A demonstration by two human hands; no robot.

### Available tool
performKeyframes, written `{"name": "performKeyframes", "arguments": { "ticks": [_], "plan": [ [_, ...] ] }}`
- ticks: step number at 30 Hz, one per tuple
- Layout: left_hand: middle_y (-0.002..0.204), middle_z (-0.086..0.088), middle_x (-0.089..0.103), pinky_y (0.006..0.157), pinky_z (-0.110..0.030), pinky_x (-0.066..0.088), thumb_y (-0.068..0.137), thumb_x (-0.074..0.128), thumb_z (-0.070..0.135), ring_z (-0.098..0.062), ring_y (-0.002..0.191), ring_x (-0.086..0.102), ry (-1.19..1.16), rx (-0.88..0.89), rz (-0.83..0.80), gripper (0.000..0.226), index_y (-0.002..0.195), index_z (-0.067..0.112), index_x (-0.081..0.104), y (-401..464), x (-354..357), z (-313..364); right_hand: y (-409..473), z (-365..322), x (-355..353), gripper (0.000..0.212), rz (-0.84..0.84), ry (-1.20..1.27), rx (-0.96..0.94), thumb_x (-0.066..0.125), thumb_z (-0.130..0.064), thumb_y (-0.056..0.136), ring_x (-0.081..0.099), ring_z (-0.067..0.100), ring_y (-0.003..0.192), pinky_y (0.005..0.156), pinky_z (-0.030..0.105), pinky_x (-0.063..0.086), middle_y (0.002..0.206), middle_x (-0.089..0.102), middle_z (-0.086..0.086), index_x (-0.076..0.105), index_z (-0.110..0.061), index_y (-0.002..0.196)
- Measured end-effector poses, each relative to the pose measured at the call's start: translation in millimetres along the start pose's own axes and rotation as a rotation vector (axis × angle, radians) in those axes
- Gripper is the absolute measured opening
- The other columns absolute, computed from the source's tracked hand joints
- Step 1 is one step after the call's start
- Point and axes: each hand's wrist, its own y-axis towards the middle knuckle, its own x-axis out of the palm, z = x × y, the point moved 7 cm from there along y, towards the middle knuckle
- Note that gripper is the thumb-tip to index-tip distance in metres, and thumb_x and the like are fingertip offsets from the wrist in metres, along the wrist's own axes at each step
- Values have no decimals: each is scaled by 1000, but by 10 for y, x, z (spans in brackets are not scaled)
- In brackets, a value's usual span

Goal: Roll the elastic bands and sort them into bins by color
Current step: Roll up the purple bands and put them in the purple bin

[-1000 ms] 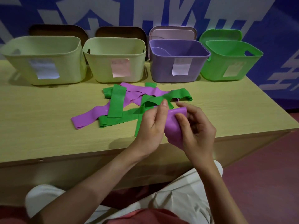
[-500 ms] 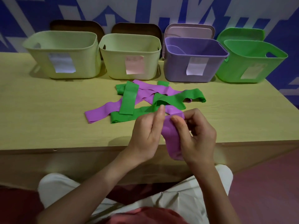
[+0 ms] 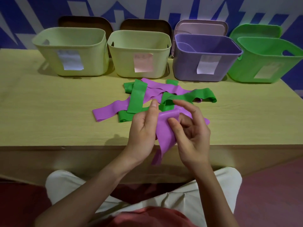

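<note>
Nearest the camera the person's knees in pale trousers [image 3: 213, 190] sit under the front edge of the worktop [image 3: 49, 112]; above that edge both hands work one purple band [image 3: 164, 130]; the left hand [image 3: 144, 128] pinches its left side, thumb raised; the right hand [image 3: 191, 133] presses a thumb on it, fingers curled loosely behind; the band's top is bent into a partial roll and its tail hangs past the front edge. Just beyond, mid-worktop, lies a tangled pile of green bands [image 3: 136, 97] and purple bands [image 3: 109, 112], overlapping. Along the back edge stand four bins, each labelled: two pale yellow-green bins [image 3: 91, 63] [image 3: 124, 66], a purple bin [image 3: 185, 66], a green bin [image 3: 246, 68] by the right corner; lids [image 3: 200, 27] lean behind them.
</note>
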Motion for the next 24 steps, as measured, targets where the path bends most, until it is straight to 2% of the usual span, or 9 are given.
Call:
{"name": "performKeyframes", "arguments": {
  "ticks": [3, 7, 10, 14, 17, 19, 20, 22, 24],
  "plan": [
    [48, -11, 33, 45, -29, 25, 92, 43, 41, -17, 47, 32, 18, -22, 33, 62, 56, -10, 39, 23, -49, -33, -6, 29, 9, 22, 36, -43, -21, 61, -8, 87, 53, 0, 60, 55, 10, 38, 71, 62, -1, 58, -25, 100],
    [43, 8, 30, 44, -22, 24, 94, 42, 33, -6, 43, 28, 122, -10, 20, 50, 49, 12, 35, 50, -118, -122, -28, 103, 25, 17, 69, -97, 23, 66, -12, 83, 56, -3, 64, 59, 7, 39, 72, 61, -13, 56, -26, 86],
    [45, 9, 34, 47, -25, 25, 96, 37, 40, -3, 44, 30, 281, 82, -18, 46, 53, 26, 34, 42, -159, -128, -60, 125, 54, 17, 68, -92, 25, 65, -12, 83, 57, -4, 64, 60, 9, 42, 73, 62, -11, 55, -26, 81],
    [54, 7, 40, 50, -24, 27, 97, 31, 40, -5, 48, 34, 392, 173, -70, 38, 61, 28, 37, -7, -145, -113, -54, 150, 51, 17, 75, -85, 30, 67, -13, 82, 57, -2, 62, 59, 10, 43, 71, 62, -6, 54, -23, 78],
    [53, 6, 41, 53, -22, 31, 98, 32, 38, -5, 51, 35, 276, 118, -47, 46, 60, 16, 44, -31, -130, -152, -33, 166, 67, 15, 48, -28, 40, 68, -13, 81, 59, 0, 67, 64, 13, 46, 73, 63, -9, 57, -22, 81],
    [58, -10, 47, 55, -15, 33, 98, 34, 31, -7, 56, 39, 187, 40, -11, 51, 63, -2, 49, -26, -130, -187, -19, 185, 79, 14, 34, 36, 60, 70, -12, 80, 61, 0, 70, 66, 13, 47, 75, 64, -12, 59, -20, 84],
    [56, -7, 45, 54, -15, 32, 97, 33, 28, -7, 54, 38, 142, 10, -6, 48, 61, 0, 47, -20, -124, -191, -9, 202, 85, 14, 25, 67, 75, 71, -12, 80, 61, 1, 71, 67, 13, 48, 76, 65, -12, 60, -20, 86],
    [48, 10, 37, 48, -18, 29, 98, 33, 25, -4, 46, 33, 81, -27, -15, 43, 56, 15, 38, 4, -116, -192, 12, 234, 81, 17, 14, 126, 101, 70, -11, 80, 60, 4, 71, 68, 14, 48, 75, 64, -9, 60, -17, 92],
    [44, 12, 34, 46, -19, 27, 99, 35, 24, -3, 43, 31, 67, -62, -23, 44, 55, 20, 35, 42, -116, -210, 40, 237, 78, 24, -12, 148, 96, 65, -8, 83, 56, 8, 66, 64, 17, 47, 69, 58, 0, 57, -16, 103]
  ]
}}
